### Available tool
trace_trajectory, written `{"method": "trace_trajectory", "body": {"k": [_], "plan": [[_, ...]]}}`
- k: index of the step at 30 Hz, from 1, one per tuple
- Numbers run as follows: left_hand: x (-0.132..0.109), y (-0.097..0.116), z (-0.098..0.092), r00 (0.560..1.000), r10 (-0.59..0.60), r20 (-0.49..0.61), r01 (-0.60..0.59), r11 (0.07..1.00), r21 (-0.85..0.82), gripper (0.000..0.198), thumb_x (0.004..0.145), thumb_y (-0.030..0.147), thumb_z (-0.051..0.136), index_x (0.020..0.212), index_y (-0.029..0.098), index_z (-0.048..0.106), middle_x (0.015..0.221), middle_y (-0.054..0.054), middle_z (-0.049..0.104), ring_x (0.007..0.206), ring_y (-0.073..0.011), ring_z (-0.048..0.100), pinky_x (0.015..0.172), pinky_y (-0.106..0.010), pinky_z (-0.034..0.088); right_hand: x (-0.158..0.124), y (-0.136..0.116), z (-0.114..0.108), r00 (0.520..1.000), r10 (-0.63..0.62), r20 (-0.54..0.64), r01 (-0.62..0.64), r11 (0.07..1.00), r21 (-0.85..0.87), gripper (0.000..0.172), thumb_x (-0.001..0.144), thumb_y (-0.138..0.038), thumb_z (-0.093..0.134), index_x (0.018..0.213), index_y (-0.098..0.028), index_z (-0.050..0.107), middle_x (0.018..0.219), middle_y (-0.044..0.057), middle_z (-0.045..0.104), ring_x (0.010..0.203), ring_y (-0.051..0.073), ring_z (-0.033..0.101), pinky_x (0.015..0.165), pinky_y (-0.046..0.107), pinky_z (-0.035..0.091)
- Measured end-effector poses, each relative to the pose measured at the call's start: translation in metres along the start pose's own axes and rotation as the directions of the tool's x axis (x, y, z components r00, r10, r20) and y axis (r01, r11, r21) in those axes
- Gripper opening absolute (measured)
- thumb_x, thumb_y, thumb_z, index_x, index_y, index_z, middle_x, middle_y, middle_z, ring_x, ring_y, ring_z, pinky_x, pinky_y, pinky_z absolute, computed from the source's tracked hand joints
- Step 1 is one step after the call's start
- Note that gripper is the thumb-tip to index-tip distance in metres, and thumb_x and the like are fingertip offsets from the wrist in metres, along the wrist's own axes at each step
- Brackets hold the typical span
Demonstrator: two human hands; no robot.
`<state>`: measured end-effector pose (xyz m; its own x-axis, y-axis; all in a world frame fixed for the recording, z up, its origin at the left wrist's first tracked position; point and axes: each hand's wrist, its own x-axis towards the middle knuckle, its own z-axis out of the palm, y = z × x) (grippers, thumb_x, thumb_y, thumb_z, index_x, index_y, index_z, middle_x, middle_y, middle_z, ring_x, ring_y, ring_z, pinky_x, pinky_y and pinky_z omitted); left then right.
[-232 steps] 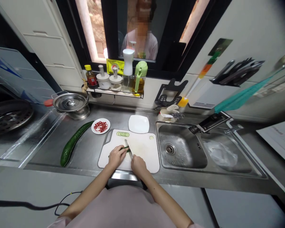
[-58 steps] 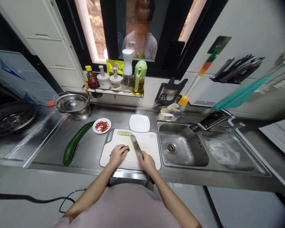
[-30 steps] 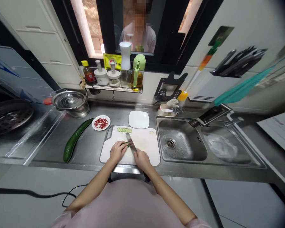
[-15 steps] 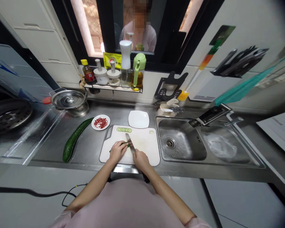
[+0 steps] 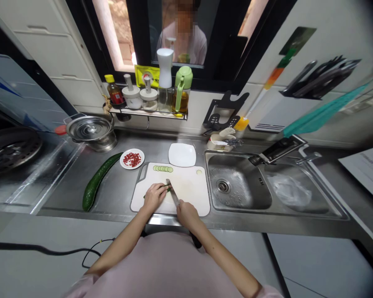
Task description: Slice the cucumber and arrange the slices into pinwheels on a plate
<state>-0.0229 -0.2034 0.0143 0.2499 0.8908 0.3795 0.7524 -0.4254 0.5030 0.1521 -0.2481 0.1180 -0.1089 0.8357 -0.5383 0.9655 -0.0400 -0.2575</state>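
My left hand is closed on a green piece of cucumber, pressing it to the white cutting board; the fingers hide most of it. My right hand is wrapped round the handle of a kitchen knife. Its blade points away from me and lies right beside the left fingertips, at the end of the piece. A row of pale green cucumber slices rests along the board's far edge. One lone slice sits near the far right corner.
Left of the board lies a long whole cucumber, near a plate of chopped red pieces. Behind the board is a white square plate. The sink is on the right, a lidded steel pot at the back left.
My right hand and the knife have shifted slightly toward me and to the right. My left hand stays on the cucumber piece, and the slices lie as before.
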Motion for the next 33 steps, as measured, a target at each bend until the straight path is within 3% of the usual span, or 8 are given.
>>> {"method": "trace_trajectory", "body": {"k": [33], "plan": [[0.003, -0.001, 0.000, 1.000, 0.003, 0.008, -0.003, 1.000, 0.005, 0.021, 0.090, 0.028, 0.054, 0.101, 0.025, 0.072, 0.104, -0.005, 0.068, 0.095, -0.0190, 0.059, 0.084, -0.035, 0.051, 0.016, -0.008, -0.002, 1.000, -0.001, 0.028, 0.001, 1.000, -0.003, 0.032, 0.093, -0.016, 0.035, 0.113, -0.010, 0.059, 0.103, 0.018, 0.069, 0.101, 0.026, 0.065, 0.078, 0.031, 0.045]]}}
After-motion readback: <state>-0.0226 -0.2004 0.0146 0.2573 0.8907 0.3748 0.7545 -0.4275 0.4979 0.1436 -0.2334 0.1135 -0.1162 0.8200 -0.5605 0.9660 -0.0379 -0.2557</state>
